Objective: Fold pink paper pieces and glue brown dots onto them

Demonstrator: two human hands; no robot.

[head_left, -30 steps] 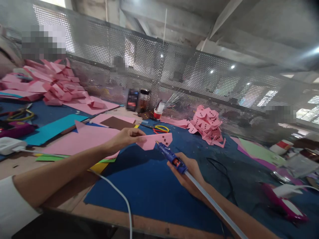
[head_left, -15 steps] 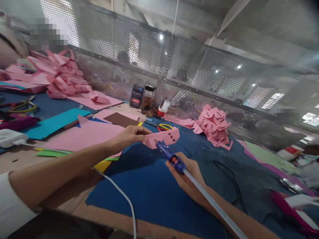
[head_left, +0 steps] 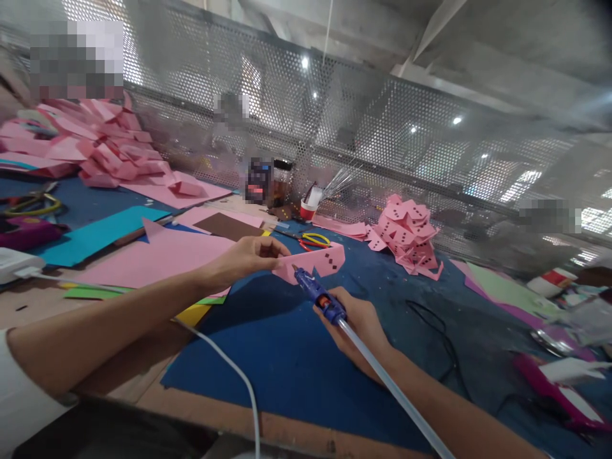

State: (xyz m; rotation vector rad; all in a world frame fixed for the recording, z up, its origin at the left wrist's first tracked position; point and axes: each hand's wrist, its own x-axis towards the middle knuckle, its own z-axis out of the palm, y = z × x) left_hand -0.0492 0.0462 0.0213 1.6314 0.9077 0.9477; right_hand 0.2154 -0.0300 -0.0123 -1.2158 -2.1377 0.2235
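Note:
My left hand (head_left: 255,258) pinches the left end of a pink paper strip (head_left: 313,260), holding it above the blue table cover (head_left: 287,370). Dark diamond-shaped cutouts or marks show near the strip's right end. Wrapped in my right hand (head_left: 358,322) is a blue glue gun (head_left: 319,294), with a long translucent glue stick (head_left: 387,379) trailing from its back. The nozzle is at the strip's left part, close to my left fingers; whether it touches the paper I cannot tell.
Pink folded pieces (head_left: 404,233) are heaped at the back right, and a larger pink pile (head_left: 105,143) lies far left. Yellow-and-red-handled scissors (head_left: 313,240) rest behind the strip. A white cable (head_left: 239,370) crosses the front edge; a magenta tool (head_left: 557,392) lies right.
The glue gun's nozzle has shifted slightly left along the pink strip, towards my left fingers. Both hands keep their hold. The whole view has shifted a little.

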